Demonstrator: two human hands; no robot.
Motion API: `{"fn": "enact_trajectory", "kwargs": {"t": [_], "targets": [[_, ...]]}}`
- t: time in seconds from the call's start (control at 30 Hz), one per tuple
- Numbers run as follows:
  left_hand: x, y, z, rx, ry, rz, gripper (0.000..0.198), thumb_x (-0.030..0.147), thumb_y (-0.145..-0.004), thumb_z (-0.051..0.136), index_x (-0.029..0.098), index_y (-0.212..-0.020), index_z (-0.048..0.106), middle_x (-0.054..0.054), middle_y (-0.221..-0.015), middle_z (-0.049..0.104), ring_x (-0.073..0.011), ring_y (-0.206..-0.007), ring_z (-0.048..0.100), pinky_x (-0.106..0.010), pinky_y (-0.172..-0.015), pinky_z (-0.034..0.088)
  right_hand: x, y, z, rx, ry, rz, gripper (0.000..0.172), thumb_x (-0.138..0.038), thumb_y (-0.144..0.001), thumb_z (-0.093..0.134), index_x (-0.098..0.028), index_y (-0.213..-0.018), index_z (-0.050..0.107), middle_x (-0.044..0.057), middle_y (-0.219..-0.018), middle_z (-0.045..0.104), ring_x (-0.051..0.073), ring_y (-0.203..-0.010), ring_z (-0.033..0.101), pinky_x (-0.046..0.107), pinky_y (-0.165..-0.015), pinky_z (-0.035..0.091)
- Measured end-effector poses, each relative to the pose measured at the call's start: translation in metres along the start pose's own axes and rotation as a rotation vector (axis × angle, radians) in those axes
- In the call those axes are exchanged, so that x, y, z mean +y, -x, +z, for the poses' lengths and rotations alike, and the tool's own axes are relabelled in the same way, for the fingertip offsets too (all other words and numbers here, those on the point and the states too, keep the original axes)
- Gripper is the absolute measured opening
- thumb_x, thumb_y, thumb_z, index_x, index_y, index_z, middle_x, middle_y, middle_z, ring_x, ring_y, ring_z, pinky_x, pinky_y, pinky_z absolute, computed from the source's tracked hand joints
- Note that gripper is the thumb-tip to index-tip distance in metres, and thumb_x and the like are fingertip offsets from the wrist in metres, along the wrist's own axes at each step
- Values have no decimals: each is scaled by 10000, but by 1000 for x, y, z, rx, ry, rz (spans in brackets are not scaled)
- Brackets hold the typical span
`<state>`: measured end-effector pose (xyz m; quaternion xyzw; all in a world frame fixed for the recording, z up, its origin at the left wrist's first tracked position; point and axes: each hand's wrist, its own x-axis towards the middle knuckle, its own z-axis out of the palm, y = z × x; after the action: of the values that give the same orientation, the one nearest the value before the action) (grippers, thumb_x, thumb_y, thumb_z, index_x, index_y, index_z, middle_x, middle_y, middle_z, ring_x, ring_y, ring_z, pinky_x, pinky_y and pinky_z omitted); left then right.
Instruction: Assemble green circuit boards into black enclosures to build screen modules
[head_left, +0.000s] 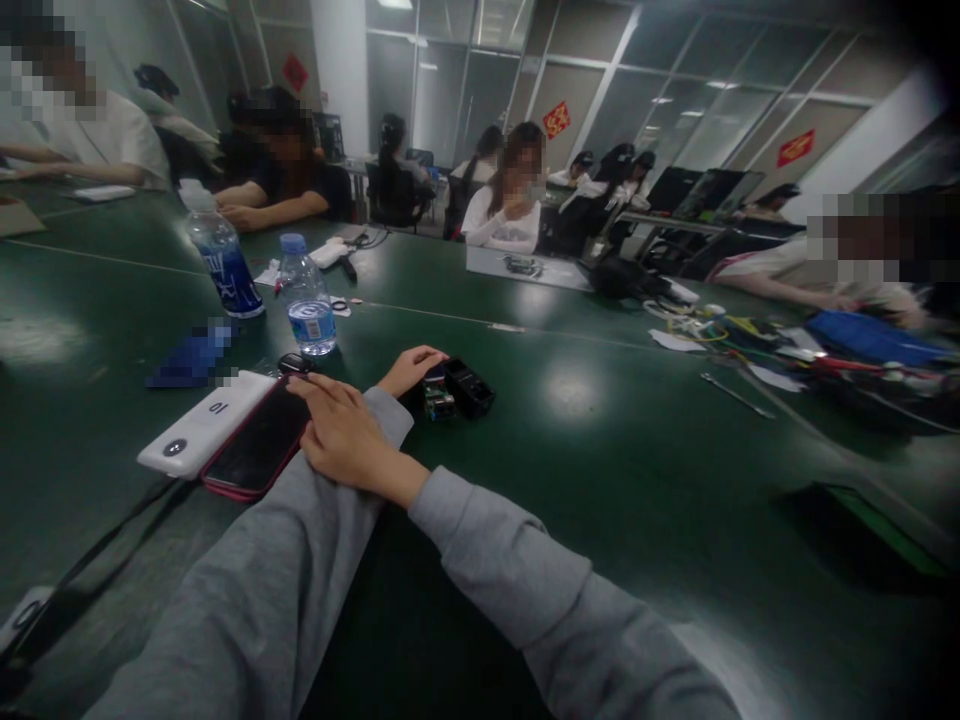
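Observation:
My arms cross, the right one lying over the left sleeve. My left hand (411, 370) reaches out with fingers stretched, right beside a small green circuit board (439, 402); whether it touches the board is unclear. Against the board's right side lies a black plastic case (470, 386). My right hand (346, 428) rests across the left forearm, fingers extended, its fingertips at the upper end of a dark phone (259, 440) with a red edge. Left of the phone lies a white power bank (206, 425). A small black object (295, 364) sits just beyond the fingertips.
Two bottles, one with a blue label (225, 265) and one clear (309, 305), stand beyond the phone. A blue packet (191, 355) lies left. Cables (705, 325), a blue pouch (874, 338) and tweezers (739, 396) are at right. Several people sit around the green table (600, 450).

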<state>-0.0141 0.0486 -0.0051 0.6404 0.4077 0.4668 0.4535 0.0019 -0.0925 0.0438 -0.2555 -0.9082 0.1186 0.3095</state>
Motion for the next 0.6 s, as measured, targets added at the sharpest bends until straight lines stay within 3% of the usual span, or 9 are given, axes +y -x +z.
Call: {"fn": "enact_trajectory", "kwargs": {"t": [0.2,0.37,0.5,0.6], "targets": [[4,0,2,9,6,-8,244,358,-825,637,136,-893,708,-84,-968,730,-209,-965,640,-375,-923,466,10,-29,4,-339,-61,-144,560,-197,-875,531,-148,-1405,360,112,-1477,394,199,-1401,316,380,-1158,282],[-1,0,2,3,8,2,230,335,-844,608,135,-920,694,-85,-994,722,-192,-953,646,-368,-916,473,15,-50,32,-609,-86,-172,702,-242,-803,678,-181,-1422,352,104,-1525,337,211,-1427,272,394,-1175,259],[-5,-2,3,-7,-8,32,233,340,-849,601,138,-934,683,-83,-1004,716,-184,-951,648,-368,-916,475,20,-46,62,-489,-44,-199,676,-268,-802,691,-208,-1404,390,75,-1507,379,233,-1414,296,445,-1189,210],[-5,-2,4,2,-19,30,218,327,-852,595,141,-926,680,-80,-1000,716,-184,-950,648,-371,-919,474,22,-44,74,-412,19,-250,702,-328,-782,715,-221,-1401,401,73,-1515,363,272,-1404,303,457,-1172,241]]}}
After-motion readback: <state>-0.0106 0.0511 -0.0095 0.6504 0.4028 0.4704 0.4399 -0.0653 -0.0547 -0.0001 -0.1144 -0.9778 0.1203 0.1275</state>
